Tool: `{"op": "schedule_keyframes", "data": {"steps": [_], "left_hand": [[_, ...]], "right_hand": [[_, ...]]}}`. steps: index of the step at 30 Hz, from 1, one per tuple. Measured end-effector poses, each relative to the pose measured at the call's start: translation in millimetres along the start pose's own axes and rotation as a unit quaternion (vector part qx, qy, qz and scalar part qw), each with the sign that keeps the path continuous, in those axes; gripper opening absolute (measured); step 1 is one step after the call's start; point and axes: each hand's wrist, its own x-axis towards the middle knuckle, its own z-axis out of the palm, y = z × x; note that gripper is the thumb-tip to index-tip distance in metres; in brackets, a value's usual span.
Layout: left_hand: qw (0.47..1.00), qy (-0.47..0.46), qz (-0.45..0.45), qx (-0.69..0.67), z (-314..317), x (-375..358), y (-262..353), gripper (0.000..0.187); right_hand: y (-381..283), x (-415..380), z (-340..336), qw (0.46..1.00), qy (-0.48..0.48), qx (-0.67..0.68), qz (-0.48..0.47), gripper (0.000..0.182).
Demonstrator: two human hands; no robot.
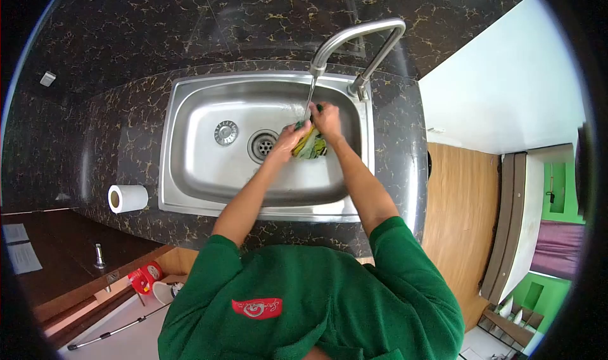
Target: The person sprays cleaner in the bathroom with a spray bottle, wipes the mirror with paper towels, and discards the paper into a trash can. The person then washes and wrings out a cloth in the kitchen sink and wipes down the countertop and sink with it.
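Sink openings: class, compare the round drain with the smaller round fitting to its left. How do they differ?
The drain is larger and dark inside, an open grated hole; the smaller fitting is bright metal, closed like a cap. The drain sits at the basin's middle, nearer the hands; the fitting lies further left. Both are round and set in the steel sink floor.

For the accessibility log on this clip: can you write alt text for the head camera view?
Both hands, left hand and right hand, grip a yellow-green cloth under water running from a faucet into a steel sink. A paper roll lies on the dark marble counter to the left.
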Motion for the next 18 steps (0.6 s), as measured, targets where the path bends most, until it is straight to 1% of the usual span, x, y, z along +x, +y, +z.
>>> {"op": "schedule_keyframes", "data": {"steps": [1, 2, 3, 4, 5, 6, 7, 8, 9, 10, 11, 12, 13, 14, 16, 17, 18], "left_hand": [[0.99, -0.035, 0.035, 0.134, -13.9, -4.2, 3.9, 0.037], [0.987, -0.051, 0.017, 0.153, -30.4, -0.3, 6.0, 0.038], [0.98, -0.059, 0.047, 0.186, -46.4, 2.8, 13.7, 0.045], [0.994, -0.048, 0.046, 0.083, -59.2, 5.4, 22.7, 0.046], [0.998, -0.036, 0.046, -0.019, -69.6, 8.6, 31.9, 0.046], [0.996, -0.046, 0.044, -0.068, -79.5, 12.7, 34.9, 0.045], [0.991, -0.056, 0.041, -0.116, -88.9, 18.8, 33.6, 0.045], [0.983, -0.067, 0.04, -0.165, -93.6, 26.5, 30.2, 0.045], [0.977, -0.065, -0.018, -0.203, -91.8, 34.0, 22.1, 0.043], [0.966, -0.062, -0.079, -0.239, -86.7, 39.8, 9.8, 0.041], [0.95, -0.058, -0.139, -0.272, -81.1, 44.8, -3.8, 0.04], [0.956, -0.007, -0.142, -0.257, -71.5, 47.4, -16.4, 0.041], [0.994, -0.039, 0.045, -0.09, -83.8, 62.0, -56.8, 0.038], [0.97, -0.006, 0.23, 0.072, -96.6, 77.2, -97.5, 0.035], [0.967, -0.092, 0.222, -0.085, -54.2, 57.0, -74.3, 0.031], [0.948, -0.175, 0.185, -0.192, -50.3, 73.9, -63.1, 0.029], [0.909, -0.253, 0.147, -0.295, -42.8, 84.6, -57.4, 0.027]], "right_hand": [[1.1, 3.7, -13.2, 1.0, -0.027, 0.003, 0.008, 0.043], [1.0, 5.5, -24.4, 0.99, -0.12, 0.028, 0.07, 0.051], [2.3, 1.1, -30.5, 0.978, -0.187, 0.071, 0.065, 0.053], [2.7, -6.5, -36.0, 0.959, -0.253, 0.113, 0.061, 0.055], [2.3, -12.4, -41.4, 0.934, -0.316, 0.154, 0.054, 0.058], [-5.3, -18.6, -52.2, 0.917, -0.386, 0.049, -0.087, 0.062], [-19.6, -18.3, -64.6, 0.853, -0.517, 0.073, -0.017, 0.064], [-28.1, -17.1, -66.1, 0.861, -0.505, 0.056, 0.036, 0.062], [-36.5, -16.7, -62.6, 0.865, -0.492, 0.037, 0.088, 0.06], [-44.4, -21.6, -56.3, 0.915, -0.39, 0.099, 0.004, 0.053], [-53.9, -29.8, -47.5, 0.943, -0.28, 0.161, -0.079, 0.046], [-64.6, -38.2, -37.1, 0.949, -0.162, 0.219, -0.16, 0.039], [-85.9, -43.3, -32.4, 0.92, -0.135, 0.314, -0.19, 0.037], [-96.6, -49.7, -24.2, 0.925, -0.144, 0.31, -0.164, 0.041], [-108.0, -59.4, -14.7, 0.933, -0.166, 0.301, -0.11, 0.052], [-101.4, -53.0, -11.6, 0.965, -0.118, 0.231, -0.029, 0.05], [-85.2, -39.1, -4.1, 0.984, -0.068, 0.158, 0.052, 0.049]]}}
